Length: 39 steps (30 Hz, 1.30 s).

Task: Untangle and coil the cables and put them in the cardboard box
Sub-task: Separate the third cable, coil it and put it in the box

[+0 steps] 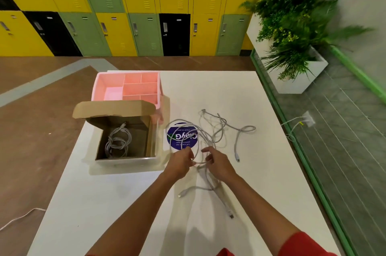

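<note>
Over the middle of the white table [229, 93], two hands work close together. The left hand [179, 164] has its fingers curled, pinching a loop of white cable. The right hand [218, 164], just beside it, pinches the same bunch of strands with curled fingers. From that grip the tangle of cables [210, 142] spreads away from the person in several loose, overlapping loops, partly lying across one round blue sticker [177, 141], and trails back toward the person between the forearms. The strands are thin, whitish-grey and crossed over each other; how many separate cables make up the tangle cannot be told, but four plug ends [237, 159] show around its edges. Left of the hands stands one cardboard box [99, 143], its lid flap raised, with one coiled bundle [118, 141] of the same pale cable on its floor. Just behind the box sits one pink divided organiser [98, 86].
</note>
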Tool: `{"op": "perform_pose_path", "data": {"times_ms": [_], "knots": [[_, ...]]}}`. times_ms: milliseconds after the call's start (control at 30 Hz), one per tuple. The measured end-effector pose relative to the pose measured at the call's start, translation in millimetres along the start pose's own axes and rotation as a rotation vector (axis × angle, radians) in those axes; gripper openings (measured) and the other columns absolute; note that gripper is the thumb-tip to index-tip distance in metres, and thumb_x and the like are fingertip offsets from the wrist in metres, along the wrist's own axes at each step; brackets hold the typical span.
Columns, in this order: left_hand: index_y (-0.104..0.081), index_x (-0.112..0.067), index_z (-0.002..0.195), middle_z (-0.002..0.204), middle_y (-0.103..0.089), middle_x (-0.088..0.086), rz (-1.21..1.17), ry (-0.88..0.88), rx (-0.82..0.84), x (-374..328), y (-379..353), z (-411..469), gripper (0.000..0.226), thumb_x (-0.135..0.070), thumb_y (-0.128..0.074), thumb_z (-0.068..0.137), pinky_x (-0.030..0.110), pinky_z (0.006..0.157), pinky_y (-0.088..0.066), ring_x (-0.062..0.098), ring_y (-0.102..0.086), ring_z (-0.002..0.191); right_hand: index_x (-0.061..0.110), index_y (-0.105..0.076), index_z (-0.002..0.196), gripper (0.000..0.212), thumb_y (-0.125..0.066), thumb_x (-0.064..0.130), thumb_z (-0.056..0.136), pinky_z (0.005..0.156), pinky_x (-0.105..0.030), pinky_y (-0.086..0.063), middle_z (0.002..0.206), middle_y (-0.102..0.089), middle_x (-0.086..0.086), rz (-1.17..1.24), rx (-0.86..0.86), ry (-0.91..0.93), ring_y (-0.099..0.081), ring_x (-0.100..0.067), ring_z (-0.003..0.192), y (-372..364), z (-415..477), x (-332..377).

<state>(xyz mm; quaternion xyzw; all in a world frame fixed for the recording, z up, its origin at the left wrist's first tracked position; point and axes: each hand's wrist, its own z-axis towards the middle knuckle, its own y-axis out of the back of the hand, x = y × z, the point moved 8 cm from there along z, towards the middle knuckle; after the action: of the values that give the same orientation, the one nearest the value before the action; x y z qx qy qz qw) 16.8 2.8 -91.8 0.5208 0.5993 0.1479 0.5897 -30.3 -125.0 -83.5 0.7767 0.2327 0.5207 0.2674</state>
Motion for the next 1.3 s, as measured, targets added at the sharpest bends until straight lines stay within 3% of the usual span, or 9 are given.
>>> {"op": "perform_pose_path", "data": {"times_ms": [233, 333, 500, 600, 667, 733, 1000, 1133, 1300], "knots": [[-0.060, -0.006, 0.094, 0.096, -0.060, 0.008, -0.157, -0.082, -0.115, -11, 28, -4, 0.010, -0.016, -0.059, 0.093, 0.028, 0.072, -0.044, 0.023, -0.058, 0.085, 0.012, -0.052, 0.111, 0.030, -0.057, 0.003, 0.082, 0.083, -0.028, -0.045, 0.113, -0.056, -0.008, -0.011, -0.037, -0.005, -0.055, -0.021, 0.098, -17, -5, -21], [-0.063, 0.000, 0.097, 0.094, -0.061, 0.010, -0.198, -0.157, -0.185, -27, 56, -4, 0.018, -0.015, -0.054, 0.096, 0.035, 0.074, -0.048, 0.026, -0.058, 0.083, 0.011, -0.046, 0.121, 0.039, -0.064, 0.010, 0.086, 0.080, -0.027, -0.045, 0.114, -0.057, -0.011, 0.129, -0.150, -0.001, -0.053, -0.017, 0.091, -1, -1, -16], [-0.068, -0.010, 0.103, 0.096, -0.067, 0.002, -0.197, -0.311, -0.300, -71, 107, -3, 0.016, -0.014, -0.054, 0.096, 0.018, 0.071, -0.043, 0.013, -0.059, 0.082, 0.014, -0.036, 0.140, 0.060, -0.066, 0.023, 0.089, 0.091, -0.032, -0.047, 0.127, -0.043, -0.009, 0.295, -0.429, 0.200, -0.051, -0.018, 0.110, 55, 1, 30], [-0.068, -0.012, 0.101, 0.080, -0.065, -0.005, -0.186, -0.375, -0.313, -99, 128, -2, 0.016, -0.018, -0.054, 0.097, 0.004, 0.060, -0.038, 0.001, -0.057, 0.064, 0.020, -0.056, 0.123, 0.030, -0.059, 0.027, 0.094, 0.083, -0.024, -0.043, 0.109, -0.050, -0.002, 0.232, -0.478, 0.287, -0.055, -0.014, 0.099, 93, 5, 63], [-0.068, -0.012, 0.098, 0.068, -0.062, -0.005, -0.220, -0.391, -0.328, -109, 140, -2, 0.015, -0.019, -0.054, 0.097, 0.006, 0.057, -0.038, 0.000, -0.055, 0.058, 0.014, -0.066, 0.098, 0.014, -0.053, 0.020, 0.096, 0.073, -0.022, -0.041, 0.092, -0.062, -0.004, 0.210, -0.467, 0.319, -0.061, -0.016, 0.085, 114, 9, 81], [-0.067, -0.010, 0.095, 0.064, -0.061, -0.004, -0.261, -0.391, -0.344, -113, 148, -2, 0.015, -0.021, -0.056, 0.096, 0.008, 0.056, -0.038, -0.001, -0.055, 0.057, 0.010, -0.067, 0.088, 0.017, -0.052, 0.015, 0.096, 0.064, -0.016, -0.042, 0.080, -0.068, -0.003, 0.256, -0.474, 0.343, -0.063, -0.011, 0.072, 135, 9, 94], [-0.066, -0.003, 0.096, 0.084, -0.068, 0.003, -0.311, -0.279, -0.341, -80, 138, -3, 0.017, -0.015, -0.054, 0.096, 0.006, 0.064, -0.044, -0.005, -0.059, 0.067, 0.009, -0.068, 0.090, 0.022, -0.047, 0.010, 0.098, 0.058, -0.016, -0.047, 0.070, -0.066, -0.002, 0.496, -0.586, 0.468, -0.059, -0.005, 0.061, 208, -15, 122], [-0.066, -0.004, 0.094, 0.091, -0.064, 0.003, -0.267, -0.138, -0.342, -44, 125, 4, 0.018, -0.012, -0.051, 0.097, 0.035, 0.082, -0.049, 0.020, -0.062, 0.084, 0.014, -0.067, 0.088, 0.022, -0.048, 0.014, 0.099, 0.058, -0.019, -0.047, 0.071, -0.066, -0.001, 0.523, -0.631, 0.441, -0.058, -0.008, 0.061, 232, -18, 115], [-0.065, -0.001, 0.095, 0.085, -0.068, 0.005, -0.357, -0.135, -0.420, -40, 137, -1, 0.025, -0.014, -0.045, 0.101, 0.033, 0.083, -0.053, 0.012, -0.063, 0.078, 0.011, -0.067, 0.089, 0.022, -0.050, 0.021, 0.098, 0.060, -0.017, -0.047, 0.074, -0.067, -0.001, 0.420, -0.581, 0.299, -0.058, -0.005, 0.060, 226, -13, 84]]}}
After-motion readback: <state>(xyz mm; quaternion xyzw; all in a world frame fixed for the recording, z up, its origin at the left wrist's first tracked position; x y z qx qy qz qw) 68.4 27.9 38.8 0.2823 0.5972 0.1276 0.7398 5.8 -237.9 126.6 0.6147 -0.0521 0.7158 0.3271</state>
